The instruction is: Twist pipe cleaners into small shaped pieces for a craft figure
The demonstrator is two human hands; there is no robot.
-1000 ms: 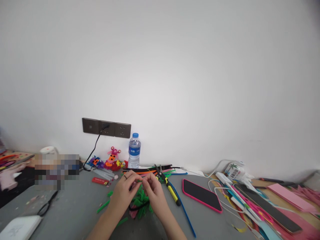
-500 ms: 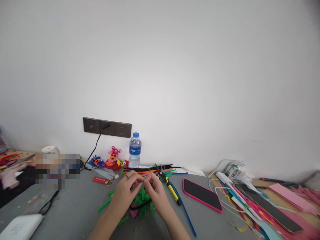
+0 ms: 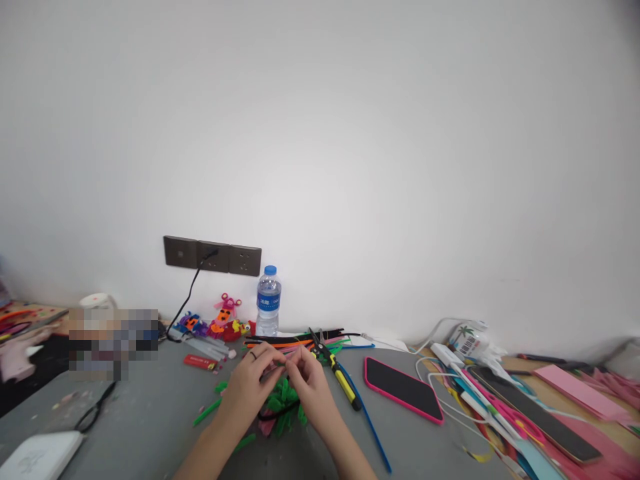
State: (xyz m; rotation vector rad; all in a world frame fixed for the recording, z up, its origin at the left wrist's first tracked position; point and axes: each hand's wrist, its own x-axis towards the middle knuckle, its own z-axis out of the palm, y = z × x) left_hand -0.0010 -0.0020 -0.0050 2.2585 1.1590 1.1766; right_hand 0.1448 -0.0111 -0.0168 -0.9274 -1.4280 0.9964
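Note:
My left hand (image 3: 249, 385) and my right hand (image 3: 309, 383) meet fingertip to fingertip over a bushy green pipe-cleaner figure (image 3: 283, 407) on the grey table (image 3: 150, 427). Both hands pinch a thin green pipe cleaner (image 3: 281, 363) between thumb and fingers. A ring shows on my left hand. A black loop of pipe cleaner lies under the green figure. Short green pieces (image 3: 207, 412) lie left of my left wrist.
Yellow-handled pliers (image 3: 336, 371) and a blue pipe cleaner (image 3: 370, 425) lie right of my hands, then a pink-cased phone (image 3: 403, 389). A water bottle (image 3: 269, 302), coloured figures (image 3: 225, 323) and a pipe-cleaner bundle (image 3: 295, 340) stand by the wall. Cables and paper strips (image 3: 505, 413) crowd the right.
My hands stay together over the green figure, with only small finger shifts on the green pipe cleaner. The view wobbles slightly.

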